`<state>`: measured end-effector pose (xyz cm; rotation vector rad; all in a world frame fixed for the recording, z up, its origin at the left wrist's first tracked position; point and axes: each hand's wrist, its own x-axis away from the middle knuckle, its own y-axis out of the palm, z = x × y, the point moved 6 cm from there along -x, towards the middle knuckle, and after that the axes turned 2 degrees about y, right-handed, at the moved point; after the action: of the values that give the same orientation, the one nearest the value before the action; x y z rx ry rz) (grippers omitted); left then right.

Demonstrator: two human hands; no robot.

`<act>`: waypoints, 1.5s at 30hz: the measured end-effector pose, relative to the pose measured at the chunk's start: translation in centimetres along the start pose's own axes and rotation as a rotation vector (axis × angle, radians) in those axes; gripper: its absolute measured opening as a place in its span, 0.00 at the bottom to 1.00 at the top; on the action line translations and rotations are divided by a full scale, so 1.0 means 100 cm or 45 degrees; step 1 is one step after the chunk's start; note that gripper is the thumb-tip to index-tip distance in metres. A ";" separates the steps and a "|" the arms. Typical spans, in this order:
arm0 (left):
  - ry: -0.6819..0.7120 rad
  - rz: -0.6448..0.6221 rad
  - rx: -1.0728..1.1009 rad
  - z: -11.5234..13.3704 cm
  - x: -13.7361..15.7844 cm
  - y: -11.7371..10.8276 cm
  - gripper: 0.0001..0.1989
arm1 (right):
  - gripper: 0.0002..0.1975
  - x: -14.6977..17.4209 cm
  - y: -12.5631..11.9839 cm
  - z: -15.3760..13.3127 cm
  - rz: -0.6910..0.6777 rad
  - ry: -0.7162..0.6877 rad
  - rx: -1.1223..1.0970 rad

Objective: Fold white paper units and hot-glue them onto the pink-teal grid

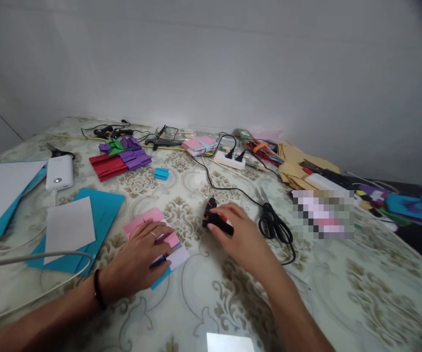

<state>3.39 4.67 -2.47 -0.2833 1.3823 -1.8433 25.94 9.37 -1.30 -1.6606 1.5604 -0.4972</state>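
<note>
My right hand [242, 234] is closed around the black handle of a glue gun [211, 211] with orange parts. Its dark nozzle points away from me, low over the patterned tablecloth. My left hand [141, 259] lies over folded paper [146, 217] in pink, white and blue, its bent fingers and thumb holding the paper against the table. Part of the paper is hidden under the palm. Just right of my right hand lie scissors [267, 217] with black handles, beside a black cord. A small folded blue paper piece [161, 173] sits farther back.
Blue sheets [106, 210] and a white square [69, 227] lie left, near a white power bank [59, 172] with a cable. Red folded paper [108, 167] and purple folded paper [135, 157] sit behind. A white power strip [229, 160] with plugs stands before the wall.
</note>
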 end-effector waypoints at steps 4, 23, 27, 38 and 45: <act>0.084 0.019 0.005 0.003 0.001 -0.008 0.09 | 0.21 -0.009 0.003 0.034 -0.130 0.235 0.168; -0.343 0.420 0.609 -0.019 0.004 -0.042 0.10 | 0.14 0.009 -0.013 -0.007 -0.353 0.187 -0.412; -0.435 0.457 0.644 -0.026 0.006 -0.042 0.10 | 0.16 0.014 -0.002 -0.025 -0.573 0.091 -0.496; -0.372 0.415 0.606 -0.020 0.003 -0.045 0.09 | 0.19 0.021 0.039 -0.022 -0.841 0.270 -0.560; -0.351 0.384 0.584 -0.018 0.001 -0.045 0.08 | 0.14 0.018 0.042 -0.026 -0.805 0.239 -0.527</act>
<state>0.12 6.25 0.83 -0.0802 0.7431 -1.7316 21.61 7.23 -3.32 -2.5097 1.2976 -0.6984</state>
